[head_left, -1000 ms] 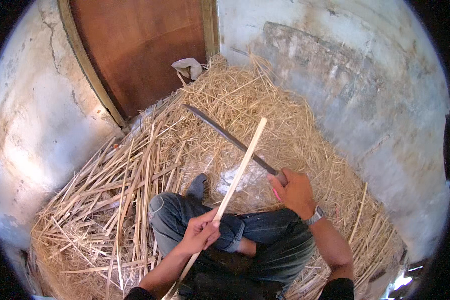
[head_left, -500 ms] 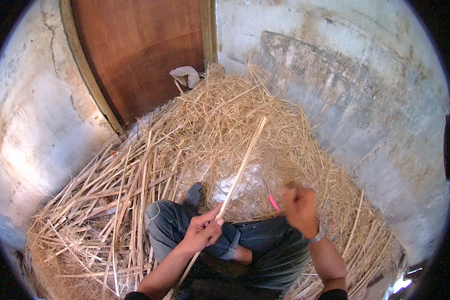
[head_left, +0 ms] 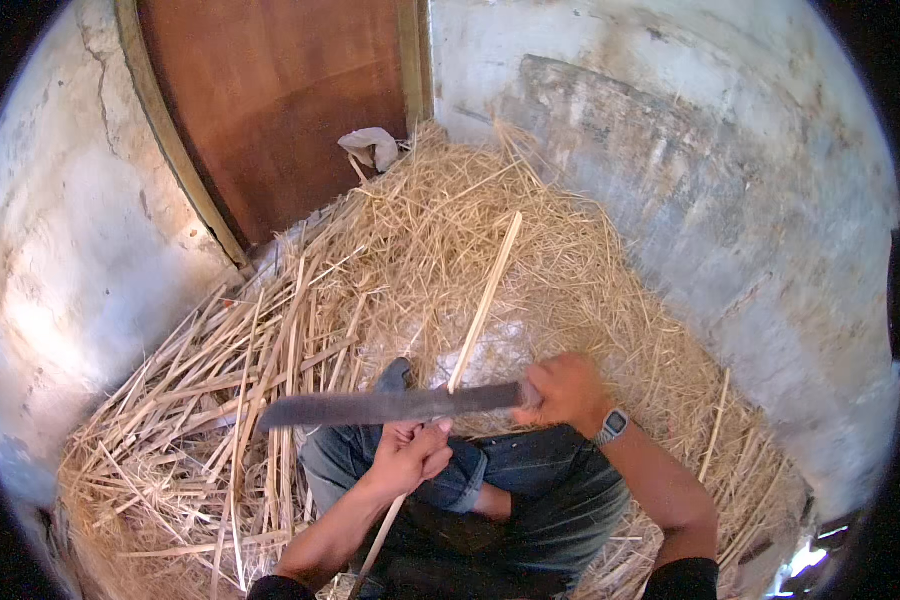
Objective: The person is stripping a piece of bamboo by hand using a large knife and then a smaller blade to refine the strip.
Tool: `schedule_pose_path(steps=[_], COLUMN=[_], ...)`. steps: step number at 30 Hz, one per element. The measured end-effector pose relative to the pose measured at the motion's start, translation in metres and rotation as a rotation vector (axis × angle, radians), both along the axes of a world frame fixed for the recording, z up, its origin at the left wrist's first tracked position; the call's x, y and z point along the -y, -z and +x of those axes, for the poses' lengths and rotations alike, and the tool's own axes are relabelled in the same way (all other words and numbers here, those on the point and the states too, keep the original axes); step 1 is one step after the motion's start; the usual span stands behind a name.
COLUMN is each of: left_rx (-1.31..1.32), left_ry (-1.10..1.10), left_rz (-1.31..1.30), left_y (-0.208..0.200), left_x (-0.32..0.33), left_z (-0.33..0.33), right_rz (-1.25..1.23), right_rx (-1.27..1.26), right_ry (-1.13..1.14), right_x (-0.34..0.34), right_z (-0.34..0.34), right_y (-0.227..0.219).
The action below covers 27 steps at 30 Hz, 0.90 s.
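My left hand (head_left: 410, 458) grips a long pale strip of split bamboo (head_left: 486, 308) that slants from my lap up and away to the right. My right hand (head_left: 568, 392) is closed round the handle of a machete (head_left: 370, 406). Its broad dark blade lies sideways across the strip, just beyond my left fingers, with the tip pointing left. The blade is slightly blurred and hides part of the strip and of my left fingertips. Whether its edge bites into the strip, I cannot tell.
Thin shavings (head_left: 450, 215) are heaped ahead and to the right. Many bamboo strips (head_left: 255, 385) lie piled on the left. A brown door (head_left: 280, 100) and stained walls (head_left: 730, 180) enclose the corner. A pale bag (head_left: 372, 147) rests by the door. My crossed legs (head_left: 550, 485) are beneath my hands.
The machete now shows clearly across the strip; before, my right hand was a blur farther right with no blade visible. The strip's far end has shifted slightly up and left.
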<state>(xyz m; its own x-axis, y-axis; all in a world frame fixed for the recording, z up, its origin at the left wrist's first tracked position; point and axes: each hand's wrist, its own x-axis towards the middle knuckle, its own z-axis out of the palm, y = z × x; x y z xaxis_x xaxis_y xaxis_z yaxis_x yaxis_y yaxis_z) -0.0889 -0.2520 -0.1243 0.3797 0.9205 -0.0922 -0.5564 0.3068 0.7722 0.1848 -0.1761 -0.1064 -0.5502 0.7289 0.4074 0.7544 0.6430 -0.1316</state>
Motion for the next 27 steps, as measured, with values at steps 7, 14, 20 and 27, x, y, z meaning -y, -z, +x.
schedule_pose_path(steps=[7,14,20,27], left_rx=[-0.310,-0.488,-0.547,-0.725], left_ry=[0.175,0.041,0.017,-0.124], left_rz=[0.077,0.109,0.159,0.320], left_y=[0.020,0.021,0.023,0.024], left_x=[0.070,0.038,0.034,0.038], left_z=[-0.045,-0.045,-0.039,-0.036], right_rz=[0.004,-0.093,-0.367,-0.773], right_rx=[-0.528,-0.823,-0.954,-1.209], right_ry=[0.911,0.695,0.473,0.403], right_x=[-0.094,-0.052,0.001,0.014], right_z=[0.134,0.104,0.039,0.011], right_y=[-0.031,-0.016,-0.040,-0.053])
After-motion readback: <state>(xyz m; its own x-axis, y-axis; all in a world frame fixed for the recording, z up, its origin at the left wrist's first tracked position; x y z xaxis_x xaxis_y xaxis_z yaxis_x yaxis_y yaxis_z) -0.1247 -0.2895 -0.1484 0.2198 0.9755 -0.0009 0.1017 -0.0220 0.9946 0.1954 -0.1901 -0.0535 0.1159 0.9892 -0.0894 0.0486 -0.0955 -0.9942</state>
